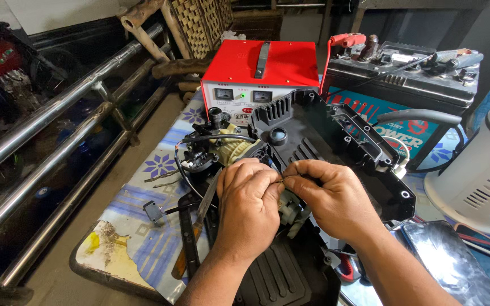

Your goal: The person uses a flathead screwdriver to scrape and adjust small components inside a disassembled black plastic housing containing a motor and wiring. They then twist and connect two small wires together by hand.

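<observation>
Both hands meet over the opened black plastic housing (336, 141) on the workbench, and everything else sits around that casing. The left hand (249, 207) is curled, fingertips pressed together on something small at the housing's near edge; the right hand (330, 198) pinches a thin wire (279, 181) between thumb and forefinger, the two hands touching at the fingertips. Just under them shows a small grey motor part (288, 208), partly hidden. Left of the housing lies the yellowish gear and pump assembly (231, 148) with black hoses, and nearer me a screwdriver (195, 229) with a wooden handle rests on the patterned cloth. Behind the housing stands a red box charger (259, 71) with two dials, and beside that a grey battery (404, 71). To the housing's right stands a white vented appliance (483, 175).
</observation>
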